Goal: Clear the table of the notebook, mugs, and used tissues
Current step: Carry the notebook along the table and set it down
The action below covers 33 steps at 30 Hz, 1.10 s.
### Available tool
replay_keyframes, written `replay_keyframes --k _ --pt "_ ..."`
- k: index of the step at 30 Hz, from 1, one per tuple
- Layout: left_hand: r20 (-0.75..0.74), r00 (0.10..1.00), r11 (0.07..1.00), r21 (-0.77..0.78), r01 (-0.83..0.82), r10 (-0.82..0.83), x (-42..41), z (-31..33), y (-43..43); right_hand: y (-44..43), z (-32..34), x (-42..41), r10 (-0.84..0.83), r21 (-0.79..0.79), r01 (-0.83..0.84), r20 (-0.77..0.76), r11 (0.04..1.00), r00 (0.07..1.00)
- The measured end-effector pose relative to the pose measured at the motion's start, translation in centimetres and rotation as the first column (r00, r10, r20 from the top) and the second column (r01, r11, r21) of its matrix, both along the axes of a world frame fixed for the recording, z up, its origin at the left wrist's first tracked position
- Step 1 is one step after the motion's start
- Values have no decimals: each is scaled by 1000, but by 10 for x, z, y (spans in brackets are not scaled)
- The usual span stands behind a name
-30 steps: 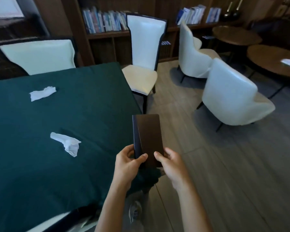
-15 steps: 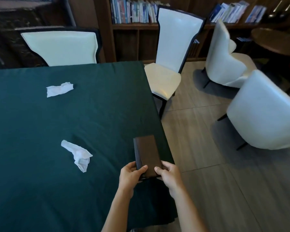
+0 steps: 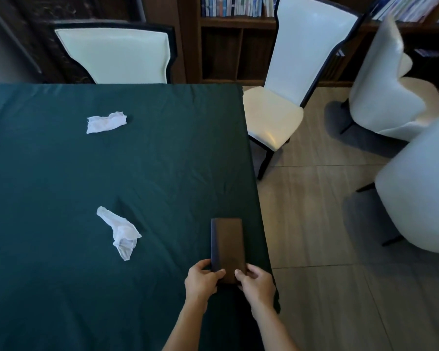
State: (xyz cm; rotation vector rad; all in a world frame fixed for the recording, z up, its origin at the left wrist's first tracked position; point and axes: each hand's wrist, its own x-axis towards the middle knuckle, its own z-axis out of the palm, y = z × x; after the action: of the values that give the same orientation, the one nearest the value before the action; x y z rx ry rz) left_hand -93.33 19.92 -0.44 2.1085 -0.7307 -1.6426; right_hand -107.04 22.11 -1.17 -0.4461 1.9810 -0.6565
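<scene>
A closed brown notebook (image 3: 228, 245) lies lengthwise over the table's right edge, held at its near end by both hands. My left hand (image 3: 201, 281) grips its near left corner and my right hand (image 3: 257, 282) grips its near right corner, thumbs on the cover. One crumpled white tissue (image 3: 121, 231) lies on the green tablecloth (image 3: 61, 173) left of the notebook. A second tissue (image 3: 105, 122) lies farther back. No mugs are in view.
A white chair (image 3: 114, 55) stands behind the table's far edge and another white chair (image 3: 289, 79) at its far right corner. Two white armchairs (image 3: 416, 178) stand on the tiled floor to the right. Bookshelves (image 3: 236, 34) line the back wall.
The notebook, held beyond the table's corner over the floor, has come down over the table near its right edge. The view has turned left toward the table.
</scene>
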Motion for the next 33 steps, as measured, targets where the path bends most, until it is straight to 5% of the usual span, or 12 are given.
replay_keyframes --k 9,19,24,29,33 --pt "349 897 961 40 275 -271 -4 11 -10 -8 0 -7 103 47 -97 -137 994 985" --pt "345 844 903 26 429 -411 11 4 7 12 16 14 83 12 -83 -229 996 970" --pt "470 704 798 1 602 -532 20 21 7 16 28 17 161 -49 -181 -271 982 949" --pt "619 588 697 -90 711 -520 36 48 0 9 49 9 355 -42 -410 -429 911 831" --pt "726 478 597 -117 794 -494 53 74 2 -2 78 -1 513 10 -617 -566 787 646"
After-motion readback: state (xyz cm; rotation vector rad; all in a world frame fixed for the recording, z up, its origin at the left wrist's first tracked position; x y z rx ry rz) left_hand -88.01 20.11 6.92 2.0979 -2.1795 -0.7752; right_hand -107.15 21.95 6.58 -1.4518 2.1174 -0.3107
